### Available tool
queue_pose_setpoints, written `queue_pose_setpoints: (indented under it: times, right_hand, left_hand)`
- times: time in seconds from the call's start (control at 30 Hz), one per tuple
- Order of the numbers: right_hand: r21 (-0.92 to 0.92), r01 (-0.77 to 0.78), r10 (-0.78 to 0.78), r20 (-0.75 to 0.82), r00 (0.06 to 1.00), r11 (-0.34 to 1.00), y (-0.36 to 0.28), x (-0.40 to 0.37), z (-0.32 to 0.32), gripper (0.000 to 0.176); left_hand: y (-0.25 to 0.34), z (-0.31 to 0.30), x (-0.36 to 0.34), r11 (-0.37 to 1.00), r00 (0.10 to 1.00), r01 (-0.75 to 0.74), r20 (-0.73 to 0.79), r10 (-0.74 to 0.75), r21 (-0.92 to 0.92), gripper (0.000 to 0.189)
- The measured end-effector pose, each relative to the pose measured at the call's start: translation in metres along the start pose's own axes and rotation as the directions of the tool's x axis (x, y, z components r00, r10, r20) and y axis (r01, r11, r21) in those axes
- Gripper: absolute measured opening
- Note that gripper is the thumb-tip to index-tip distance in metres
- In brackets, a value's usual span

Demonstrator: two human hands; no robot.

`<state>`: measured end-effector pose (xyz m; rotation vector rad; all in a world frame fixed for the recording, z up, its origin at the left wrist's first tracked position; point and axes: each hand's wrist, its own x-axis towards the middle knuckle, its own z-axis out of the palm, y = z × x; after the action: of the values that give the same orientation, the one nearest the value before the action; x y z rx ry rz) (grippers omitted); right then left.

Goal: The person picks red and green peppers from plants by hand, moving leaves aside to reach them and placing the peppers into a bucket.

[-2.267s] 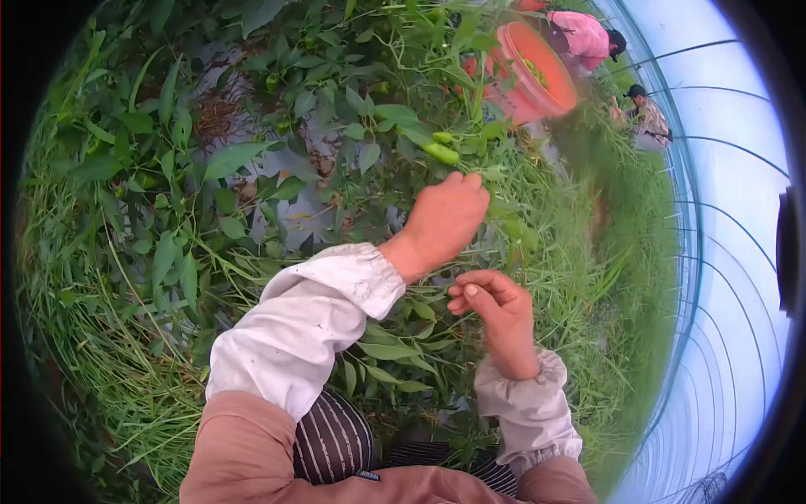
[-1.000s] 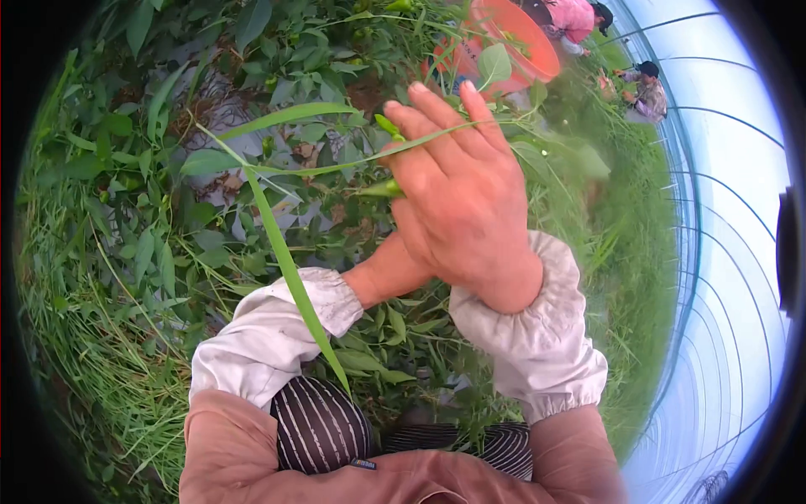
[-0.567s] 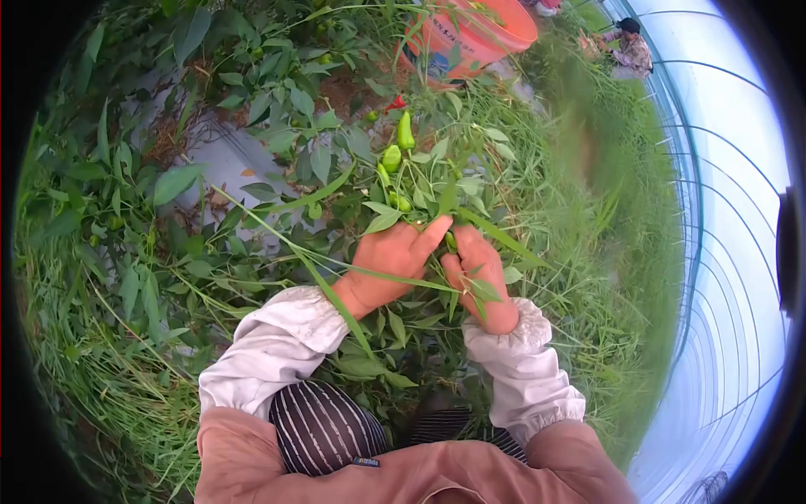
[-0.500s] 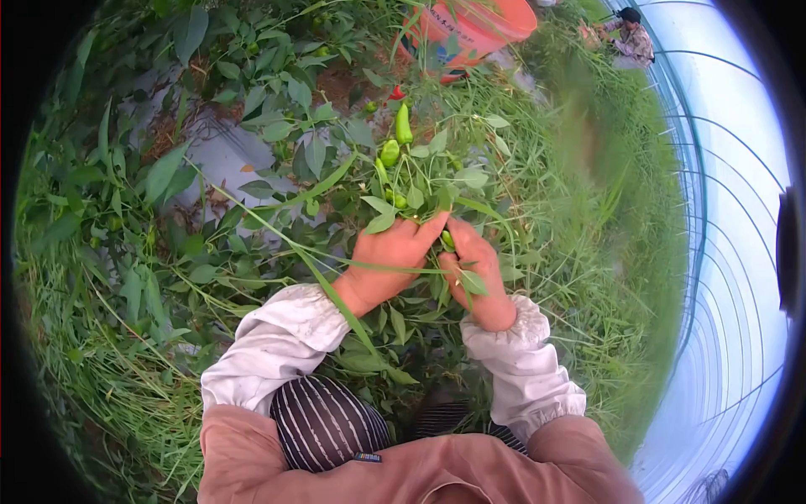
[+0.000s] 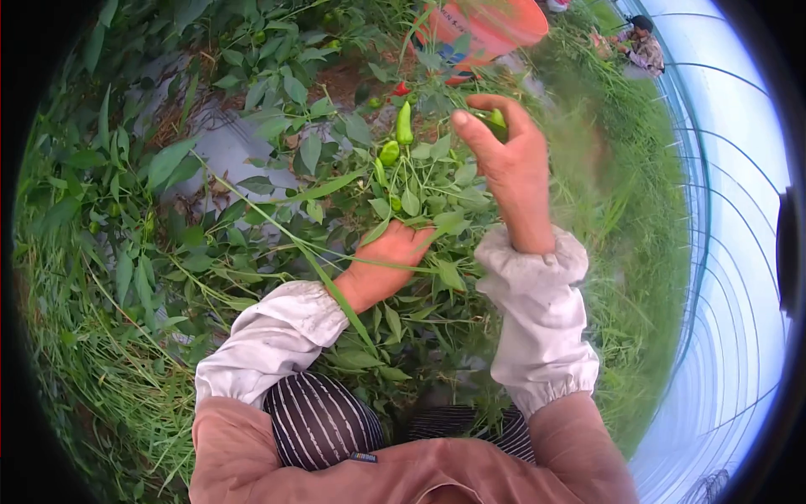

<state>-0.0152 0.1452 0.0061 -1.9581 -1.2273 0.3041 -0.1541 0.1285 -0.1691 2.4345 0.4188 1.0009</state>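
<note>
My left hand [image 5: 388,259] is closed on the leafy stems of a pepper plant [image 5: 428,181], its fingertips partly hidden by leaves. A green pepper [image 5: 497,122] is in my right hand [image 5: 516,160], raised to the right of the plant, with thumb and fingers curled around it. Just beyond my left hand, an upright long green pepper [image 5: 405,124] and a rounder green pepper [image 5: 389,153] show among the stems. A small red pepper [image 5: 401,88] lies a little farther up.
An orange-red bucket [image 5: 487,29] stands at the top, beyond my right hand. Another person [image 5: 645,50] crouches at the upper right near the greenhouse wall [image 5: 743,210]. Grey ground film [image 5: 231,143] shows at the left between plants. Long grass blades cross my left wrist.
My right hand has moved up and to the right, away from my left hand, with a green pepper in it. My left hand has stayed at the stems.
</note>
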Motion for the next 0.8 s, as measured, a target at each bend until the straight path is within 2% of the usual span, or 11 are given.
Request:
queue_pose_setpoints:
  times: [0.07,0.1,0.17,0.2,0.33,0.4,0.47,0.6,0.63,0.67,0.8]
  right_hand:
    - [-0.226,0.098,-0.083,0.075,0.994,0.969,0.038,0.033,0.043,0.052]
    - [-0.227,0.118,-0.103,0.077,0.992,0.967,0.043,0.037,0.051,0.052]
    - [-0.421,-0.042,0.169,0.270,0.948,0.906,0.046,0.041,0.067,0.051]
    - [-0.414,-0.034,0.165,0.284,0.945,0.910,0.048,0.039,0.070,0.051]
    - [0.018,-0.088,0.085,0.136,0.987,0.996,0.066,0.017,0.058,0.030]
    - [0.460,-0.335,0.268,0.207,0.941,0.822,0.055,0.000,0.050,0.024]
    - [0.494,-0.421,0.332,0.262,0.906,0.761,0.055,-0.008,0.049,0.020]
    - [0.411,-0.171,0.127,0.132,0.983,0.895,0.053,-0.014,0.055,0.017]
    - [0.248,0.031,-0.047,0.059,0.997,0.968,0.052,-0.014,0.056,0.017]
    - [0.065,0.229,-0.230,0.017,0.973,0.971,0.050,-0.015,0.058,0.017]
    - [-0.043,0.466,-0.465,0.043,0.884,0.884,0.047,-0.020,0.062,0.018]
  left_hand:
    - [0.001,-0.001,-0.001,0.996,0.979,0.080,0.185,-0.086,0.039,0.029]
    - [0.001,-0.001,0.001,0.999,0.999,0.026,0.027,-0.027,0.043,0.028]
    - [0.000,-0.002,0.001,0.998,0.999,0.028,0.034,-0.030,0.064,0.028]
    - [0.000,-0.004,-0.001,0.997,0.998,0.027,0.059,-0.031,0.073,0.028]
    - [0.000,-0.003,0.000,1.000,1.000,0.018,-0.023,-0.018,0.000,0.027]
    - [0.002,0.000,-0.002,0.999,0.998,0.050,-0.026,-0.050,-0.013,0.026]
    - [0.003,-0.002,-0.001,1.000,0.999,0.004,0.040,-0.004,0.017,0.026]
    - [0.003,-0.002,-0.003,0.999,1.000,0.005,-0.022,-0.006,-0.047,0.017]
    - [0.003,0.000,-0.004,0.998,1.000,0.015,-0.018,-0.016,-0.055,0.017]
    - [0.003,-0.003,-0.002,0.998,1.000,0.011,-0.009,-0.012,-0.058,0.017]
    - [0.002,-0.010,-0.001,0.997,0.999,-0.037,-0.014,0.037,-0.066,0.017]
